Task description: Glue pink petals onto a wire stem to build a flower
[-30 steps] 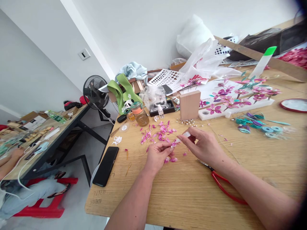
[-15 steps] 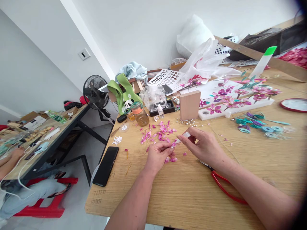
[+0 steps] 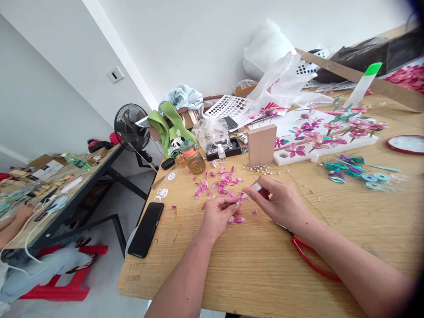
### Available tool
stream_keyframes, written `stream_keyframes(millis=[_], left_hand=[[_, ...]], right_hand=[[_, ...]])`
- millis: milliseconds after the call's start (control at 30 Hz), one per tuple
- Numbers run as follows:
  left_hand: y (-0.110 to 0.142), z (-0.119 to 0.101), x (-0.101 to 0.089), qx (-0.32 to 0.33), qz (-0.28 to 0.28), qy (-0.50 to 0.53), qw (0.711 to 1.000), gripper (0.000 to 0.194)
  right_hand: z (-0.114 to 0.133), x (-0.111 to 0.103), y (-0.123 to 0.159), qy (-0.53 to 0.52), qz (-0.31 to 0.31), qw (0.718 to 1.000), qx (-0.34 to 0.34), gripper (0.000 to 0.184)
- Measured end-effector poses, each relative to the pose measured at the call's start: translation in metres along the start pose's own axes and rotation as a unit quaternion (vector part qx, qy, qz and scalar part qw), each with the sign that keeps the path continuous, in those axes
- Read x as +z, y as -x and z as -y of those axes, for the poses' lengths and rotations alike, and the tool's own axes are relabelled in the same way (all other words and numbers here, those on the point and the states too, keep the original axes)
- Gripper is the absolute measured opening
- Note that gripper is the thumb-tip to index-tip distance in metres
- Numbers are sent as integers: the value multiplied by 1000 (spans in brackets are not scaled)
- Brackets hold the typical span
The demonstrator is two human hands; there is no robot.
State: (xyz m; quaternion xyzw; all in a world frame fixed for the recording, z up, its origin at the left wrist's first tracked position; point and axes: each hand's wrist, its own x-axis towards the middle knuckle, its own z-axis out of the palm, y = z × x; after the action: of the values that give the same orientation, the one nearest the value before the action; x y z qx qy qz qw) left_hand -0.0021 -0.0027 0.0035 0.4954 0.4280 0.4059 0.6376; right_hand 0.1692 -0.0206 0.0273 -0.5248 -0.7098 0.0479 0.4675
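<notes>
My left hand (image 3: 217,216) is closed, pinching a small pink-purple flower (image 3: 239,200) between thumb and fingertips. My right hand (image 3: 281,201) is closed round a small white tube-like bottle (image 3: 255,187), and its narrow end points at the flower. Whether the end touches the flower is too small to tell. Just below my left fingertips lie a few pink petals (image 3: 240,220). Beyond both hands spreads a loose pile of pink petals (image 3: 227,177). Partly under my right wrist rest scissors with red handles (image 3: 311,265).
A wooden block (image 3: 262,145) stands behind the hands, with pearl-headed pins by it. Finished pink flowers stand in a white foam strip (image 3: 357,143). A black phone (image 3: 145,229) and a jar of brown liquid (image 3: 195,162) are on the left. Another person's arm (image 3: 15,223) rests at the neighbouring table.
The white bottle has tilted slightly in my right hand, and its narrow end has shifted a little. My left hand stays where it was with the flower.
</notes>
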Motion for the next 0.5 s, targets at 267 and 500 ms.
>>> stream_keyframes(millis=[267,500], left_hand=[[0,-1,1,-1,3,0,1000,43],[0,-1,1,-6,-2,-6,1000,43]], right_hand=[[2,-2,-1,-2,1,1000,-6,45],[1,-1,-1,-3,-2,1000,-5,44]])
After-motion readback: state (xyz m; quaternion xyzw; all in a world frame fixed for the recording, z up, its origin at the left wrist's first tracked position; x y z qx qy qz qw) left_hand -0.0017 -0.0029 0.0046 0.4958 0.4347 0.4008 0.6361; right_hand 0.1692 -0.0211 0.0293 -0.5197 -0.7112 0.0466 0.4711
